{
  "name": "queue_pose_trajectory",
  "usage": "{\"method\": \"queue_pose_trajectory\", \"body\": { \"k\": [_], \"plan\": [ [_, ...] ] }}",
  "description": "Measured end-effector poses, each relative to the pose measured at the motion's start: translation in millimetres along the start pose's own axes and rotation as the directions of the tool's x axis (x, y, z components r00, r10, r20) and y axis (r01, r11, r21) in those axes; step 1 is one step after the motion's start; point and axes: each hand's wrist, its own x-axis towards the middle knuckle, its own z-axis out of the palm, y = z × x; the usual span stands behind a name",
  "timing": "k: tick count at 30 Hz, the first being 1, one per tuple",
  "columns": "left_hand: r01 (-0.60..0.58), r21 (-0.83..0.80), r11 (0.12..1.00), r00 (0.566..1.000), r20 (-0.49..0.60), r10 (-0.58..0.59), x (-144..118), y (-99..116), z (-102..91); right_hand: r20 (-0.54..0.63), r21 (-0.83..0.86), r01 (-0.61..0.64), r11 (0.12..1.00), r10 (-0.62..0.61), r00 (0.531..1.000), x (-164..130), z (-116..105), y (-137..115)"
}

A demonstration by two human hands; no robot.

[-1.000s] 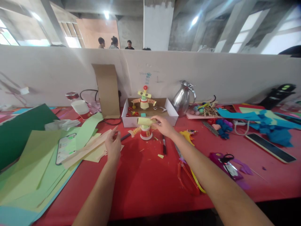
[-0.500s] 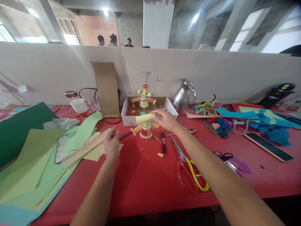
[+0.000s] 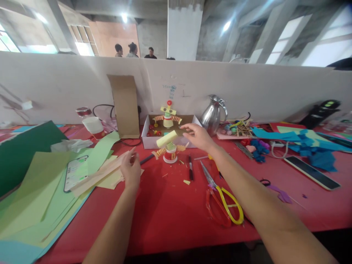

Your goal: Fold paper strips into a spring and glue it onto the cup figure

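My right hand (image 3: 197, 136) hovers with fingers spread just right of a yellow-green paper roll (image 3: 167, 138), not touching it. The roll lies tilted on top of a small paper figure (image 3: 170, 156) with a red-and-white cup base and orange pleated arms, which stands on the red table (image 3: 170, 216). My left hand (image 3: 131, 168) pinches the end of a tan paper strip (image 3: 102, 173) that lies over a pile of green sheets (image 3: 41, 198).
Behind the figure, a white box (image 3: 145, 141) holds a second paper figure (image 3: 168, 116). Nearby are a black marker (image 3: 190, 167), red-and-yellow scissors (image 3: 223, 202), a steel jug (image 3: 213, 115), a phone (image 3: 74, 173), upright cardboard (image 3: 125, 104), a white cup (image 3: 94, 125) and blue scraps (image 3: 302, 141). People stand beyond the partition.
My right hand has let go of the paper roll and drawn back to the right. The roll now sits tilted on the figure. My left hand has stayed put.
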Motion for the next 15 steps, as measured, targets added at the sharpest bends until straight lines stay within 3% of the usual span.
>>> {"method": "queue_pose_trajectory", "body": {
  "k": [1,2,3,4,5,7,10,11,12,13,14,15],
  "plan": [
    [-0.148,0.090,0.985,0.988,-0.023,0.150,-2.3,3.2,-1.7,0.010,-0.005,0.013,1.000,-0.013,1.000,1.7,0.7,-1.5],
    [-0.313,0.166,0.935,0.947,-0.015,0.320,-6.1,7.2,-3.2,0.022,-0.008,0.027,1.000,-0.027,0.999,3.5,1.7,-2.8],
    [-0.482,0.209,0.851,0.873,0.034,0.487,-11.6,11.9,-4.1,0.032,-0.008,0.041,0.999,-0.040,0.999,5.4,2.6,-4.0],
    [-0.644,0.203,0.737,0.764,0.122,0.634,-19.1,17.3,-4.2,0.038,-0.004,0.050,0.999,-0.049,0.998,7.1,3.4,-5.1],
    [-0.781,0.145,0.607,0.623,0.242,0.744,-28.5,23.2,-3.2,0.034,0.003,0.052,0.999,-0.052,0.998,8.8,3.8,-6.2],
    [-0.931,-0.075,0.356,0.282,0.470,0.836,-52.5,35.8,2.1,0.000,0.020,0.042,0.999,-0.042,0.999,11.8,3.9,-8.1],
    [-0.908,-0.394,0.143,-0.158,0.637,0.754,-92.7,53.1,15.4,-0.031,0.030,0.036,0.999,-0.035,0.999,17.2,3.6,-10.7],
    [-0.883,-0.454,0.118,-0.249,0.667,0.702,-104.2,57.4,20.2,-0.008,0.022,0.052,0.998,-0.052,0.999,19.7,4.3,-11.2],
    [-0.881,-0.454,0.135,-0.263,0.705,0.659,-113.4,60.4,24.7,0.035,0.011,0.077,0.997,-0.078,0.996,22.5,5.5,-11.3],
    [-0.895,-0.406,0.183,-0.215,0.755,0.620,-119.9,62.3,29.0,0.089,-0.002,0.109,0.994,-0.108,0.990,25.8,7.4,-10.8],
    [-0.916,-0.316,0.247,-0.121,0.805,0.581,-123.2,62.9,33.1,0.148,-0.016,0.141,0.990,-0.137,0.980,29.2,9.8,-9.6],
    [-0.929,-0.190,0.319,0.013,0.843,0.538,-123.5,62.5,36.8,0.204,-0.031,0.170,0.985,-0.161,0.966,32.6,12.7,-7.7]
  ]
}}
